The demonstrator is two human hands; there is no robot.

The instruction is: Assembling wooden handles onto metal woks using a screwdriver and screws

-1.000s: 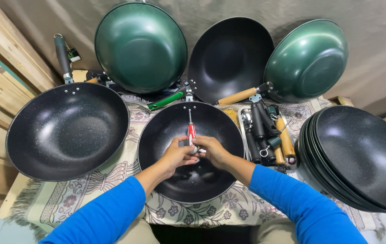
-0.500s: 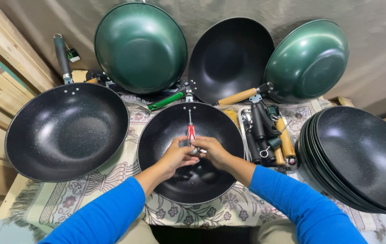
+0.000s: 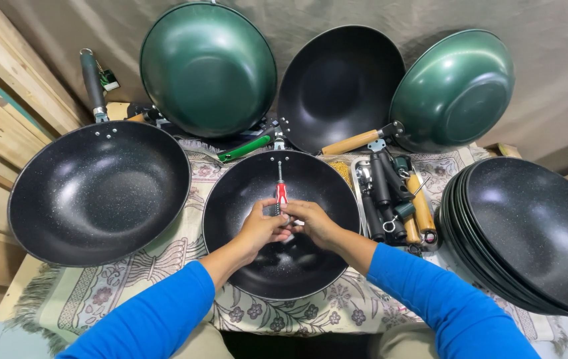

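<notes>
Gripping the red-handled metal screwdriver (image 3: 281, 191) together, your left hand (image 3: 262, 228) and right hand (image 3: 315, 223) close around its handle inside the black speckled non-stick wok (image 3: 244, 199); its tip points toward that wok's far rim.

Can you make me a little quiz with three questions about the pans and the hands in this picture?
1. True or false: both hands meet over the middle black wok.
2. What is the tool with the red handle that the hands hold? A) a spoon B) a screwdriver C) a brush
3. Fill in: the two woks leaning upside down against the back wall are dark ____ on the outside.

Key:
1. True. The left hand and the right hand are together inside that wok.
2. B. Its metal shaft points towards the far rim of the wok.
3. Green. The second one leans on the right, with a black wok between them.
</notes>
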